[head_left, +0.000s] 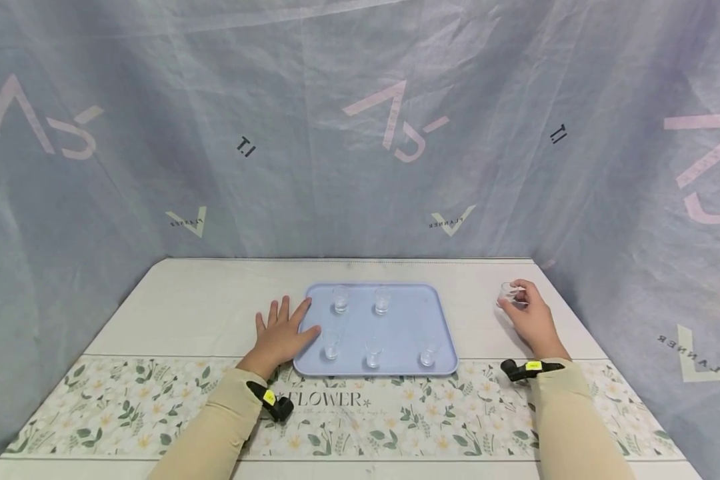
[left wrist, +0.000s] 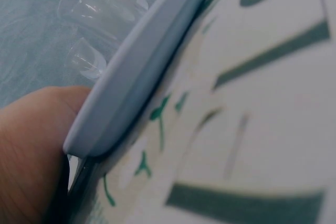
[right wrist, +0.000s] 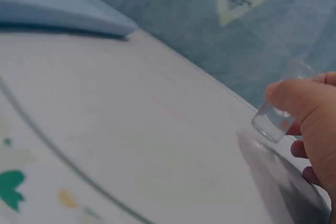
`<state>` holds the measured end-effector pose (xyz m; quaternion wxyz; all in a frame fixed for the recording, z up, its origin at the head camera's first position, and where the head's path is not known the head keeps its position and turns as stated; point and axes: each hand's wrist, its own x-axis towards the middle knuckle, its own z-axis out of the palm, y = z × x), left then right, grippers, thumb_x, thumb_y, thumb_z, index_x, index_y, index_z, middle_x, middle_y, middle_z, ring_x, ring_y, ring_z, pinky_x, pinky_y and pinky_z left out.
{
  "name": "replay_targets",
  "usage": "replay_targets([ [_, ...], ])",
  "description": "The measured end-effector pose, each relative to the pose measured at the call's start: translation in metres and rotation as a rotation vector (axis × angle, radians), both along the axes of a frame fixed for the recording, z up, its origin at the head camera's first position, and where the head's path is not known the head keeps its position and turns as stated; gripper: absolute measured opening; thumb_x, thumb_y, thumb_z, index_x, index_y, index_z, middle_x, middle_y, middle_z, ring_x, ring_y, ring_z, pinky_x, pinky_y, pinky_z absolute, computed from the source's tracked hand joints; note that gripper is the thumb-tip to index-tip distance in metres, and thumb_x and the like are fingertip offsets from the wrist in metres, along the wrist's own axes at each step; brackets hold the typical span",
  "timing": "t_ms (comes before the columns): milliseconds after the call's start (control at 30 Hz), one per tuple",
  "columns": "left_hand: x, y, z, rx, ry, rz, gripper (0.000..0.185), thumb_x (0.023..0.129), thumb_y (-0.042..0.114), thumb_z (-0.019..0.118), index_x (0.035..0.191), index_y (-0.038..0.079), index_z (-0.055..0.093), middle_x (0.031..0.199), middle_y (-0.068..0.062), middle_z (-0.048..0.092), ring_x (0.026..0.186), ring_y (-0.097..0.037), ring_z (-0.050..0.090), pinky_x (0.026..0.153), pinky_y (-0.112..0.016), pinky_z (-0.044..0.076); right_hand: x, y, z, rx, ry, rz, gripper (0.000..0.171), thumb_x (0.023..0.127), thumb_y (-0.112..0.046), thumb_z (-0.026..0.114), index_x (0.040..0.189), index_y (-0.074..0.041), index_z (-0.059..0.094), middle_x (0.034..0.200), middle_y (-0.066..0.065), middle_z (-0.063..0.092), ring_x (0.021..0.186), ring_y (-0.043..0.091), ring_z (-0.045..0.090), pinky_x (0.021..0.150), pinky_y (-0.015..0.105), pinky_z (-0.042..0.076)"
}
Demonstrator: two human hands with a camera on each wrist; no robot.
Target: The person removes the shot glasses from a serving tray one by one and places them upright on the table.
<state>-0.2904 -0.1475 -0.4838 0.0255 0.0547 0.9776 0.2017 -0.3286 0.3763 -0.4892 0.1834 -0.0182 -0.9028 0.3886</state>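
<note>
Fingers and thumb of the right hand [head_left: 531, 313] curl round a small clear glass [head_left: 507, 292], pinching it near the table's far right corner, at about 2 o'clock from the tray [head_left: 444, 320] and well apart from it. In the right wrist view the thumb [right wrist: 294, 95] lies across the glass [right wrist: 273, 121], whose base tilts just above the cloth; whether it touches the surface cannot be told.

The left hand [head_left: 281, 333] lies flat with fingers straight and spread, holding nothing. Its thumb side rests against the tray's left edge, at 9 o'clock on the tray. The left wrist view shows the tray's rim [left wrist: 142, 77] close against the hand [left wrist: 31, 145].

Five more clear glasses stand upright in the pale blue tray: two along the far side, at about 11 [head_left: 340, 299] and 12 o'clock [head_left: 383, 300], and three along the near side, at 7 [head_left: 331, 343], 6 [head_left: 373, 351] and 5 o'clock [head_left: 429, 351].

The tray sits mid-table on a cream cloth [head_left: 186, 300] with a flowered band [head_left: 126, 407] along the near edge. Both arms wear beige sleeves [head_left: 216, 427] with black wrist straps [head_left: 531, 368]. Grey-blue printed sheeting [head_left: 360, 133] hangs behind and beside the table.
</note>
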Motion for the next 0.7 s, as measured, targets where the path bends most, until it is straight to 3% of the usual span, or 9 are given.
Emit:
replay_targets([
  [267, 0.001, 0.000, 0.001, 0.006, 0.006, -0.003, 0.076, 0.100, 0.056, 0.049, 0.163, 0.022, 0.025, 0.166, -0.027, 0.003, 0.152, -0.049, -0.004, 0.113, -0.072, -0.007, 0.005, 0.012, 0.002, -0.025, -0.045, -0.094, 0.053, 0.098, -0.031, 0.065, 0.141, -0.008, 0.044, 0.123, 0.027, 0.055, 0.118, 0.044, 0.056, 0.099, 0.060, 0.041],
  [700, -0.001, 0.000, 0.001, 0.017, -0.008, 0.002, 0.075, 0.100, 0.055, 0.048, 0.163, 0.022, 0.023, 0.167, -0.026, 0.002, 0.152, -0.048, -0.005, 0.113, -0.071, -0.010, 0.001, 0.008, 0.002, 0.048, -0.098, -0.100, 0.052, 0.098, -0.026, 0.063, 0.140, -0.003, 0.042, 0.119, 0.026, 0.053, 0.112, 0.042, 0.055, 0.095, 0.057, 0.042],
])
